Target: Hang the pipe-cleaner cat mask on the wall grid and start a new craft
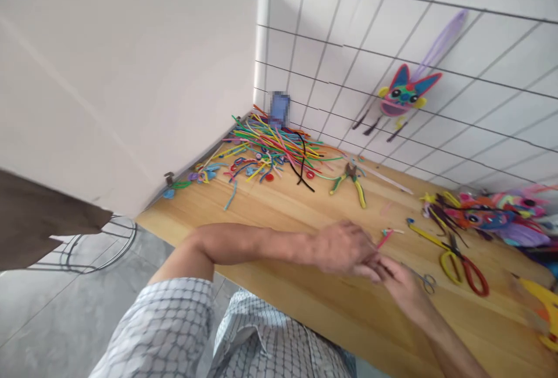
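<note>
My left hand reaches across the wooden table, its fingers curled and closed. My right hand meets it from the lower right, fingers pinched together at the left hand's fingertips. What they pinch is small and hidden between the fingers. Just beyond the fingertips shows a short pink strip with a teal and white end; I cannot tell whether it is held or lies on the table. Small metal scissors lie beside my right hand. Further right are large scissors with yellow and red handles.
Pliers with yellow-green handles lie beyond my hands. A pile of colourful pipe cleaners fills the back left corner, beside a white panel. Fuzzy craft pieces sit at right. An animal-face ornament hangs on the wire grid.
</note>
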Available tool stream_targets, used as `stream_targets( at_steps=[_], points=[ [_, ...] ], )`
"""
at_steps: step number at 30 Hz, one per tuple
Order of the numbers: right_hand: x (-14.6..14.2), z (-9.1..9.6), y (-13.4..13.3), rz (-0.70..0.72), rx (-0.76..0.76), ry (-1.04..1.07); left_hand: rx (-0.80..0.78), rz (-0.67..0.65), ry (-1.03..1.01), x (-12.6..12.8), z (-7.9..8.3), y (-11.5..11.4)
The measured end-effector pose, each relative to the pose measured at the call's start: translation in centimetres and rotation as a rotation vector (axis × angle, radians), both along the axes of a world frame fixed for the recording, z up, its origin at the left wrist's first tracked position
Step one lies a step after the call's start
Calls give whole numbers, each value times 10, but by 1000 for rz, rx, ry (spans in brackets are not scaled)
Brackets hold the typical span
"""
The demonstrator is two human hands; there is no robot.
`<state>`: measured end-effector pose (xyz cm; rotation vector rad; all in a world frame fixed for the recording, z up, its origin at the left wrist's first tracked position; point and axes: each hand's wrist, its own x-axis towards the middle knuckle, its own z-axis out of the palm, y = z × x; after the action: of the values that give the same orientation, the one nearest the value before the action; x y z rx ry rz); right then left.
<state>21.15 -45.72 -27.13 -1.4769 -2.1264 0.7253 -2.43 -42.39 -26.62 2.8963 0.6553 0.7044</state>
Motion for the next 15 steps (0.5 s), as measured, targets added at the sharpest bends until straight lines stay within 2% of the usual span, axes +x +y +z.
stream_targets(
  at_steps=[1, 3, 6, 11, 15],
  points=[
    [12, 7, -2, -49, -11, -3, -25, 86, 14, -11, -1, 6],
    [33, 13, -4, -156, 29, -40, -76, 173, 57, -26, -7, 17],
    [46, 3, -2, -208, 151, -131, -135, 189, 75, -29, -22, 25],
    [31, -27, 13, -3, 348, -369, -149, 98, 7, -22, -47, 18],
    [14, -33, 36, 101, 448, -466, -170, 99, -69, -27, -56, 17]
  ],
)
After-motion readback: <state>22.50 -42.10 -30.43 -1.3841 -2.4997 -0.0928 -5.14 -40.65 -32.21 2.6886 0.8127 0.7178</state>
